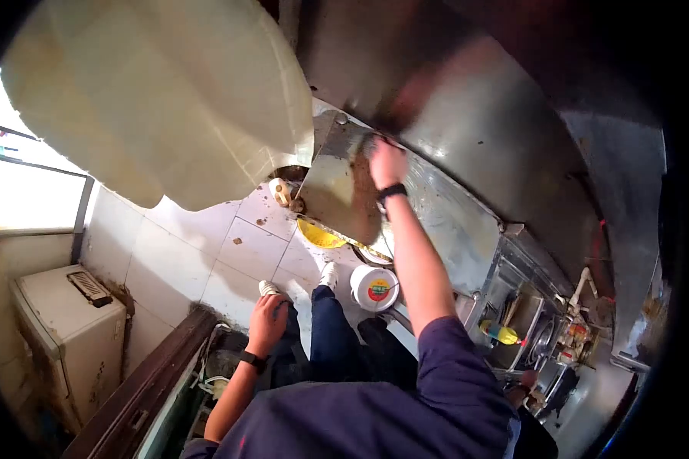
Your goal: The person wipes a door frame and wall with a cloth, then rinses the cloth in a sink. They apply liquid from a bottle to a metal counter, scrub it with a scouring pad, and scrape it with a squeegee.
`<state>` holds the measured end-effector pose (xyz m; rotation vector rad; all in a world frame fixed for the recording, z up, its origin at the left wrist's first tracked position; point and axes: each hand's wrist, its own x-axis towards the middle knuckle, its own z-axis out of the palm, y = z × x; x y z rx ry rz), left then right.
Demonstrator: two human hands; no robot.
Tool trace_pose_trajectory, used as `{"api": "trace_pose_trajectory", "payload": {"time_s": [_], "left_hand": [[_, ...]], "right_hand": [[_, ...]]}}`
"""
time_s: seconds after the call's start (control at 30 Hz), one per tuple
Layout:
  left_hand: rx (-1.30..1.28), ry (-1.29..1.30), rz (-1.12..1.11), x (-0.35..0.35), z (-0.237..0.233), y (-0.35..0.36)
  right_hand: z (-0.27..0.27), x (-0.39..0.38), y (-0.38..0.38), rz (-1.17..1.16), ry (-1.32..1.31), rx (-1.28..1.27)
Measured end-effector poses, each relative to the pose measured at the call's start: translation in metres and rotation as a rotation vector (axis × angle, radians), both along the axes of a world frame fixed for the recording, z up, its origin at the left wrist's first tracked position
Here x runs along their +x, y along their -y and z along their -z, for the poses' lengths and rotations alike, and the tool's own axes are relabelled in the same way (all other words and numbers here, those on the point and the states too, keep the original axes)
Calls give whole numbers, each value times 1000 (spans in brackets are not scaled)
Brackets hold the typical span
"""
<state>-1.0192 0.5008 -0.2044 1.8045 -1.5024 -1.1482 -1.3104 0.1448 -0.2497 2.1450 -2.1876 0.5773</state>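
My right hand reaches out over a metal worktop and is closed on a dark grey scouring pad, mostly covered by the fingers. The pad presses on the metal surface. Brown, wet-looking grime streaks the worktop just below and left of that hand. A watch sits on the right wrist. Lower down, my left hand hangs in front of my legs with its fingers curled. A small dark bluish bit shows at its fingers, too little to name.
A large pale sheet hangs at upper left. Below the worktop's edge are a yellow basin and a white bucket on the tiled floor. A sink area with a yellow bottle is at right. A white appliance stands at left.
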Motion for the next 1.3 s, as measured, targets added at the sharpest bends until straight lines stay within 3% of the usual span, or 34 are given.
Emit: {"api": "trace_pose_trajectory", "payload": {"time_s": [0.03, 0.07, 0.1, 0.13, 0.17, 0.2, 0.27, 0.33, 0.37, 0.5, 0.67, 0.73, 0.8, 0.87, 0.93, 1.07, 1.1, 1.13, 1.2, 1.27, 1.3], "left_hand": [[-28, 6, 20, -4, -7, 9], [-28, 7, 21, -8, -12, 17], [-76, 7, 16, -13, -16, 25], [-127, 6, 8, -18, -21, 30], [-55, -25, 17, -19, -26, 36], [-55, -29, 16, -22, -28, 40], [-169, -5, 35, -21, -30, 45], [-126, -5, 44, -13, -24, 42], [-158, 44, 46, -11, -26, 40], [-211, 129, 54, -14, -23, 50], [-222, 58, 60, -27, -42, 57], [-228, 47, 57, -29, -43, 52], [-199, 56, 50, -28, -45, 45], [-204, 59, 38, -25, -44, 40], [-192, 77, 43, -24, -41, 32], [-190, 56, 48, -21, -45, 27], [-206, 87, 57, -18, -43, 24], [-212, 94, 56, -15, -41, 18], [-203, 121, 34, -8, -36, 14], [-209, 131, -1, -3, -41, 11], [-210, 126, 13, -5, -38, 12]], "right_hand": [[6, 31, 11, -88, 83, -88], [7, 63, 14, -57, 57, 45], [1, 89, 0, -139, 115, -82], [5, 104, -15, -177, 220, 115], [1, 109, -39, -290, 43, 2], [-7, 102, -58, -377, 68, -28], [-5, 74, -71, -281, 92, -28], [-12, 34, -47, -53, 65, 125], [-10, 21, -31, -28, -4, 77], [-1, 58, 35, -39, -29, 78], [-9, 70, -26, -312, 18, -5], [-6, 42, -19, -290, -11, 4], [-13, 33, 3, -66, 16, 70], [-2, 44, 29, -5, 39, 41], [13, 67, 33, -145, -99, 37], [4, 76, -15, -433, 23, 33], [-3, 62, -13, -404, 79, -16], [22, 36, 7, -225, 105, 63], [9, 0, 35, -8, 67, 205], [-12, 13, 37, 21, -74, 248], [8, 26, 39, -74, -27, 156]]}}
